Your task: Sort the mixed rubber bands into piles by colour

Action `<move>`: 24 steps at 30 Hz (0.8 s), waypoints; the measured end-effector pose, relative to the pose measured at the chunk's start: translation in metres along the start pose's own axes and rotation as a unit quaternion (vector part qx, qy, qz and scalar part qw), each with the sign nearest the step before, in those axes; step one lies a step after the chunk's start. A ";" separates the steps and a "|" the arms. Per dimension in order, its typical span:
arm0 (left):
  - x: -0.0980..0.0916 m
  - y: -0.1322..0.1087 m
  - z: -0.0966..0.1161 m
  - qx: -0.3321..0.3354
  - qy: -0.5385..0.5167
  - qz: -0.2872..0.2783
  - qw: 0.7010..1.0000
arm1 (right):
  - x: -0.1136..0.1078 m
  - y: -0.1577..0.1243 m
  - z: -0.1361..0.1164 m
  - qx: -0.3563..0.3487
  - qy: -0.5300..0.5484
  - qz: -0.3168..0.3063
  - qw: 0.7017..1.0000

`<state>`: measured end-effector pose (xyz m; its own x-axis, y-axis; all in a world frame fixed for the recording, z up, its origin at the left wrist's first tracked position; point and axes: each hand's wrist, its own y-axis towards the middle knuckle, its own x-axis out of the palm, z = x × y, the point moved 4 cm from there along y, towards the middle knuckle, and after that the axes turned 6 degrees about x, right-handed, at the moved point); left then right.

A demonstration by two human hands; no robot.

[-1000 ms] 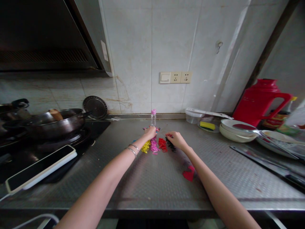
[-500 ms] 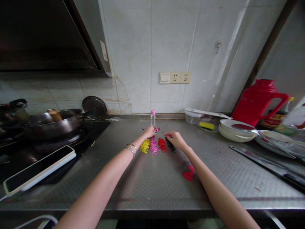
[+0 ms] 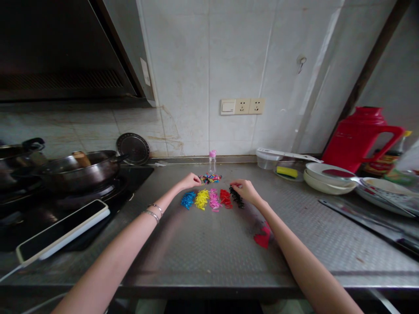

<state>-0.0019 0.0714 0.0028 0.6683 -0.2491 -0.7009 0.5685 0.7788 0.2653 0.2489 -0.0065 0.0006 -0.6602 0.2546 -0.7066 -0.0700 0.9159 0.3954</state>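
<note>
Five sorted heaps now lie in a row on the steel counter [image 3: 203, 257]: a blue pile [image 3: 187, 200], a yellow pile [image 3: 201, 199], a pink pile [image 3: 214, 199], a red pile [image 3: 224, 198] and a black pile [image 3: 236, 196]. A second ago the left hand [image 3: 190, 180] lay over the mixed pile [image 3: 210, 178] and its forearm hid the blue heap. It has since drawn off to the left, leaving both in plain sight. It sits just beside the mixed pile with its fingertips pinched together, but the pieces are too small to tell whether one is caught between them. The right hand [image 3: 245, 190] has barely shifted. Its wrist is low and its fingers curl down onto the far end of the black pile; I cannot tell whether they grip anything.

Every piece is tiny, bright and curly. The counter is dull metal with a fine embossed grain. Behind the mixed pile stands a small clear bottle [image 3: 212, 161] with a pink cap. Two thin bangles circle the left wrist, and a flat red heart shape [image 3: 262, 239] lies beside the right forearm.
</note>
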 end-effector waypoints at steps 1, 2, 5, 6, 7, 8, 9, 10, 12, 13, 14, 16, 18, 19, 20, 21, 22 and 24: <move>0.001 -0.003 0.000 0.001 -0.001 -0.005 1.000 | 0.000 0.000 0.000 -0.001 0.000 0.000 1.000; 0.002 -0.005 0.000 0.001 -0.001 -0.009 1.000 | 0.000 -0.001 0.000 -0.002 0.000 0.000 1.000; 0.006 -0.008 0.003 0.005 -0.007 -0.027 1.000 | 0.000 -0.002 -0.002 -0.007 -0.001 -0.001 1.000; 0.006 -0.009 0.005 0.010 -0.009 -0.031 0.999 | 0.000 -0.002 -0.002 -0.009 -0.001 -0.001 1.000; 0.005 -0.009 0.006 0.015 -0.009 -0.030 0.999 | 0.000 -0.002 -0.002 -0.011 -0.002 0.000 1.000; 0.002 -0.009 0.008 0.019 -0.008 -0.024 1.000 | 0.000 -0.002 -0.001 -0.011 -0.003 0.000 1.000; -0.002 -0.010 0.009 0.019 -0.005 -0.011 1.000 | 0.000 -0.002 -0.001 -0.011 -0.004 0.000 1.000; -0.007 -0.011 0.009 0.013 -0.002 0.006 1.000 | 0.000 -0.002 0.000 -0.009 -0.006 0.000 1.000; -0.017 -0.013 0.007 -0.008 0.000 0.043 0.999 | 0.000 -0.001 0.001 -0.005 -0.011 0.000 1.000; -0.022 -0.015 0.005 -0.022 -0.003 0.063 0.998 | 0.000 -0.001 0.002 -0.002 -0.017 -0.001 1.000; -0.026 -0.018 0.002 -0.036 -0.009 0.082 0.996 | 0.000 -0.001 0.001 0.000 -0.024 -0.001 1.000; -0.031 -0.023 -0.006 -0.063 -0.028 0.121 0.990 | 0.001 -0.001 0.000 0.007 -0.042 -0.003 0.999; -0.031 -0.028 -0.016 -0.085 -0.047 0.147 0.984 | 0.002 -0.001 -0.004 0.013 -0.063 -0.011 0.998; -0.030 -0.030 -0.021 -0.094 -0.054 0.155 0.982 | 0.003 0.000 -0.006 0.014 -0.075 -0.017 0.997; -0.029 -0.032 -0.026 -0.102 -0.060 0.162 0.980 | 0.004 0.000 -0.009 0.013 -0.087 -0.025 0.996; -0.028 -0.033 -0.031 -0.109 -0.064 0.170 0.977 | 0.005 0.001 -0.012 0.009 -0.101 -0.033 0.994; -0.027 -0.035 -0.034 -0.116 -0.067 0.180 0.975 | 0.005 0.002 -0.015 0.004 -0.115 -0.040 0.993; -0.026 -0.038 -0.041 -0.124 -0.073 0.200 0.969 | 0.006 0.006 -0.021 -0.005 -0.142 -0.051 0.989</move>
<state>-0.0600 0.0721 -0.0161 0.8824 0.0364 -0.4691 0.1290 0.9401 0.3155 0.2293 -0.0060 0.0110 -0.4125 0.2396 -0.8789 -0.1341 0.9383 0.3187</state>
